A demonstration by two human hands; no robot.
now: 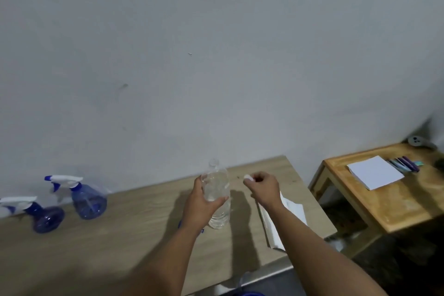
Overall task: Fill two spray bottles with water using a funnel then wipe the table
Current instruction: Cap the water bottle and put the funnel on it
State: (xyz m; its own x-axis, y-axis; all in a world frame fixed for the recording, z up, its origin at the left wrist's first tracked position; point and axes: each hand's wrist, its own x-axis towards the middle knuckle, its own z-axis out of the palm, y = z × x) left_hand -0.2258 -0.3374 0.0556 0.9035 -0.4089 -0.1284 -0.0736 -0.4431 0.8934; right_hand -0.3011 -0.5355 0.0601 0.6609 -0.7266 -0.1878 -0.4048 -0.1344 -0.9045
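**Water bottle uncapped, cap pinched aside**

Head view, looking down along both forearms at a pale wood-grain table (134, 243) set against a plain grey wall (216, 55).

The left hand (200, 206) grips a clear plastic water bottle (217, 197) round its middle, fingers and thumb curled about the body. The bottle stands upright on the table with its neck open at the top. It carries no readable label or brand; the plastic is bare and see-through.

Just to the right of the bottle, level with its shoulder, the right hand (263, 187) is raised off the table and pinches a small white bottle cap (248, 177) between thumb and fingertips, the other fingers curled in. Cap and bottle neck are apart.

Under the right wrist and forearm lies a folded white cloth or paper towel (292, 214), flat on the table near its right edge.

Well to the left of the left hand stand two blue translucent spray bottles with white trigger heads: the nearer spray bottle (87, 199) closer to the wall, the farther spray bottle (43, 216) at the picture's left edge. No writing can be made out on either.

Far to the right of the right hand, a separate orange-toned wooden side table (396, 209) holds a stack of blank white paper (374, 172) and, beside it, a row of markers (406, 164), too blurred to read.
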